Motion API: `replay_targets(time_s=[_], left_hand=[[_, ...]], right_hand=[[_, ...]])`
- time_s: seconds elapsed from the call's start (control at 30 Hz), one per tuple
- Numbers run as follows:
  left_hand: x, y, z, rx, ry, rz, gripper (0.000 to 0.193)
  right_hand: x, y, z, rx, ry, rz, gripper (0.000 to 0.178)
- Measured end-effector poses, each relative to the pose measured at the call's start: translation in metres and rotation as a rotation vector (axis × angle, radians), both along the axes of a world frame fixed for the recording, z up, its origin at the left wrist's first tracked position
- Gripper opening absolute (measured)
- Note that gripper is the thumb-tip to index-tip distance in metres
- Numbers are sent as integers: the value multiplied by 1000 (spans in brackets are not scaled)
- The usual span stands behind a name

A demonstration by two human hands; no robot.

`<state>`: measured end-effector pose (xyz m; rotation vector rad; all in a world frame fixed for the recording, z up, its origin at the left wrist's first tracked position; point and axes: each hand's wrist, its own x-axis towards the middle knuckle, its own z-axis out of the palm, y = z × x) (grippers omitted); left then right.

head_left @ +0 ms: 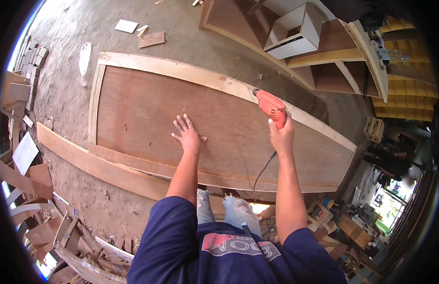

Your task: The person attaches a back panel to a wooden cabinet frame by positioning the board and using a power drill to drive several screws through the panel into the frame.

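A large brown plywood panel (148, 109) with a pale wooden frame strip (181, 71) round its edge lies in front of me. My left hand (188, 137) rests flat on the panel, fingers spread. My right hand (282, 135) is wrapped round the handle of a red electric drill (271, 107). The drill's tip points at the far frame strip, close to or on it; contact is hard to make out. A dark cord (264, 169) hangs from the drill and runs down across the panel toward me.
Beside the panel's near left edge lies a long board (106, 165). An open wooden cabinet (333, 61) with a white drawer box (299, 31) stands at the far right. Wood scraps (152, 39) lie on the far floor; offcuts (73, 234) are piled at lower left. A crate (373, 129) sits rightward.
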<state>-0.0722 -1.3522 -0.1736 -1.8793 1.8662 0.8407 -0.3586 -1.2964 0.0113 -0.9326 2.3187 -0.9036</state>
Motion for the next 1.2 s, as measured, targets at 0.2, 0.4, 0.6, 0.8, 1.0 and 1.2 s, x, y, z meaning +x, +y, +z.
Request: replay_targets(time_s=[0.2,0.4,0.6,0.8,1.0,1.2], left_hand=[[-3,2,3,1,-6,0,152],[-2,3,1,-7,-22,15,153],[-7,0,4,45,-36,30,155],[0,-4,1,10,-1,18,156],[8,-7,14,-19,38,-15,147],[110,-76,21,-233,171,-31,96]], right_hand=[[-4,3,9,33,22,3,60],[3,10,20,19,-100,-54,63],[6,25,0,-91,217,121,64],[14,32,-5,-47,80,81,60],[57,15,0,32,-304,-136,52],[160,-50,26,14,-370,-69,56]])
